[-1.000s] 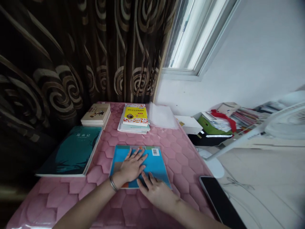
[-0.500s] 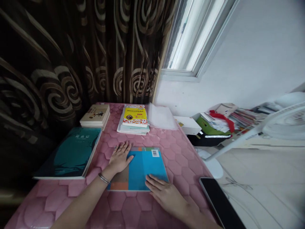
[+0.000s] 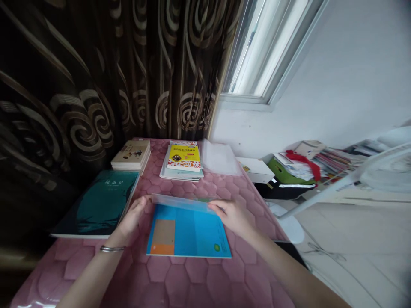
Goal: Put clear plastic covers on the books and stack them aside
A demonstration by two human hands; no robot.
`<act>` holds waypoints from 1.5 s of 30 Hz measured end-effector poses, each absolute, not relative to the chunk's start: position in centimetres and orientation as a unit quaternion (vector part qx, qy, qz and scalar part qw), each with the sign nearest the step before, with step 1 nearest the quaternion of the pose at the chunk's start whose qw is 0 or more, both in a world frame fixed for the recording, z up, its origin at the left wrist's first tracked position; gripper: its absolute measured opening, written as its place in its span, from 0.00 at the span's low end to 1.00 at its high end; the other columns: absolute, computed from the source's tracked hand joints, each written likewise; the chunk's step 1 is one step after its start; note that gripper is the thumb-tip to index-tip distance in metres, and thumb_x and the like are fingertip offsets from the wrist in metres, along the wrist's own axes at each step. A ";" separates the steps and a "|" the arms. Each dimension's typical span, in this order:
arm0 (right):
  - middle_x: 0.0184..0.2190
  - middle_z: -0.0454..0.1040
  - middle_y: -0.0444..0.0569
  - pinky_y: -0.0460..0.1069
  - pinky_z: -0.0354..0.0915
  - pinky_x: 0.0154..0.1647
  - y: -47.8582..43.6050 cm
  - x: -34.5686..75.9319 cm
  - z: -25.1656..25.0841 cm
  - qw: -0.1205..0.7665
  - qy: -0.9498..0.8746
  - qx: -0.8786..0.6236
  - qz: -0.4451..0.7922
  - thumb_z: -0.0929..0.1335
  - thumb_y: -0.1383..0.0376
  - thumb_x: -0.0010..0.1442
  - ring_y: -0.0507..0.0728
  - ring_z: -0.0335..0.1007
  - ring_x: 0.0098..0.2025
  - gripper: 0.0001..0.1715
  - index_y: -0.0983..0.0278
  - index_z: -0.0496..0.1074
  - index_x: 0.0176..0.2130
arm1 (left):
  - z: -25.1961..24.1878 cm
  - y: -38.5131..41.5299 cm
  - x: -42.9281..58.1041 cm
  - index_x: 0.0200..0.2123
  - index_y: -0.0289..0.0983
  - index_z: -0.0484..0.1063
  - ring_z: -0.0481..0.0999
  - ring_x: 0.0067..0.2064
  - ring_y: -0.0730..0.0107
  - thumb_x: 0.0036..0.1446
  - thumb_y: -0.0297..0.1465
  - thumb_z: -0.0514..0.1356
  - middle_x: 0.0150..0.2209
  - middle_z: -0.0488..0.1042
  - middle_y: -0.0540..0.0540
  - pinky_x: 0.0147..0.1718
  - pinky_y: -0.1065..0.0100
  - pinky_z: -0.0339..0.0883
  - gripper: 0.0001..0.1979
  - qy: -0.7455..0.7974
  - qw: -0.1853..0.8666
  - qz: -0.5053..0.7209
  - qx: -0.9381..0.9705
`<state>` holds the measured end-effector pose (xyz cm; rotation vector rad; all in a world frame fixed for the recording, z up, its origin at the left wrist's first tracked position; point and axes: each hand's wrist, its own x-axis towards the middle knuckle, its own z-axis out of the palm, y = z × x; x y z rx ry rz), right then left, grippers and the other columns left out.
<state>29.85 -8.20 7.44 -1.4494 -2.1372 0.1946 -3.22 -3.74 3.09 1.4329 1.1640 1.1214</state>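
One dark curtain point(image 3: 135, 64) with pale swirls is hung beyond the left hand point(image 3: 133, 218) and off to its left. Next to that hand, on its outer side, a large teal book point(image 3: 102, 203) is laid flat, partly overlapped by the hand's edge. Farther from the same hand, a short stack of beige books point(image 3: 131, 154) is placed near the curtain. A silvery bracelet point(image 3: 111, 249) is worn on the left wrist.

The two hands are kept apart. The left end of a strip of clear plastic point(image 3: 180, 202) is pinched by the left hand's fingertips, and the strip is stretched across to the right hand point(image 3: 233, 216), where its other end is gripped between thumb and fingers. Below this strip, between the hands and slightly nearer the body, a blue book point(image 3: 192, 229) is set flat on the pink table point(image 3: 173, 278); its far edge is covered by the plastic.

Straight beyond the gap between the hands, a yellow-covered book point(image 3: 183, 156) is stacked on paler ones. Beyond the right hand, clear sheets point(image 3: 221, 158) are spread at the table's far edge, with a white box point(image 3: 257, 169) seen past them. Behind the right forearm, a dark flat object point(image 3: 290, 250) is mostly hidden. Farther right of that arm, a white fan point(image 3: 337, 184) is stood on the floor.
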 end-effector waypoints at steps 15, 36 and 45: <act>0.30 0.81 0.48 0.48 0.66 0.31 -2.6 35.0 8.3 0.446 -0.650 -0.605 0.116 0.67 0.46 0.56 0.57 0.74 0.29 0.22 0.61 0.79 0.32 | 7.1 2.7 -0.4 0.28 0.36 0.77 0.76 0.33 0.66 0.47 0.46 0.64 0.30 0.80 0.46 0.36 0.67 0.70 0.17 0.460 0.350 0.510 0.637; 0.19 0.74 0.42 0.45 0.73 0.27 14.4 32.6 3.6 0.509 -0.452 -0.650 0.339 0.71 0.64 0.54 0.52 0.75 0.24 0.06 0.64 0.74 0.27 | 5.3 15.3 0.9 0.32 0.38 0.79 0.79 0.38 0.63 0.54 0.34 0.60 0.31 0.81 0.46 0.35 0.69 0.66 0.08 0.677 0.149 0.300 0.656; 0.35 0.77 0.48 0.48 0.74 0.32 13.8 31.8 2.8 0.496 -0.421 -0.659 0.379 0.71 0.65 0.59 0.51 0.75 0.31 0.16 0.68 0.72 0.47 | 6.2 13.7 0.6 0.44 0.35 0.76 0.78 0.47 0.56 0.50 0.33 0.63 0.41 0.80 0.38 0.45 0.64 0.67 0.16 0.670 0.122 0.254 0.686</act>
